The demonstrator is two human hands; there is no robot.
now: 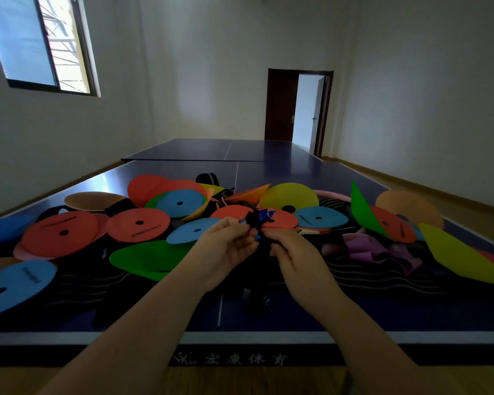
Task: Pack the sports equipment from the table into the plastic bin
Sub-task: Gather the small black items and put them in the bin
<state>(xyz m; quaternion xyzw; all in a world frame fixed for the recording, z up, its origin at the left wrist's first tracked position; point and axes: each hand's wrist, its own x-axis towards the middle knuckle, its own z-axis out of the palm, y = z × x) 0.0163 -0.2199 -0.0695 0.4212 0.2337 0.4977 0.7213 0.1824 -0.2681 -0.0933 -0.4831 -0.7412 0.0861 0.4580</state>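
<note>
**A:** What is being held?

**B:** A small blue piece (260,215) with a metal ring (271,212) on its right end, joined to a black strap (252,223). It is blurred, so I cannot tell just what it is. It is up off the table, near the middle, above the pile of gear.

**A:** And the hands?

**B:** The left hand (226,246) has its fingers curled in, and thumb and fingertips pinch the strap right beside the blue piece. The right hand (297,252) is just right of it, fingers also curled, gripping the strap a little lower. The two hands nearly touch.

**A:** What lies under them?

**B:** A dark blue table-tennis table (283,317) strewn with flat round markers, most with a hole in the centre. Just beyond the hands a red marker (280,219) lies, with a light blue marker (194,230) to its left. A green marker (151,259) lies left of the left wrist. Further left are a second red marker (137,225) and a larger red one (60,233). A big light blue one (15,283) lies at the near left edge. A yellow marker (288,195) sits behind the centre.

**A:** And to the right?

**B:** Crumpled purple bands (377,249), then a large yellow sheet (462,258) at the far right. Black fabric with pale wavy lines (368,277) lies beneath much of it.

**A:** The room?

**B:** A window (40,44) high on the left and an open dark door (280,106) at the far end.
</note>
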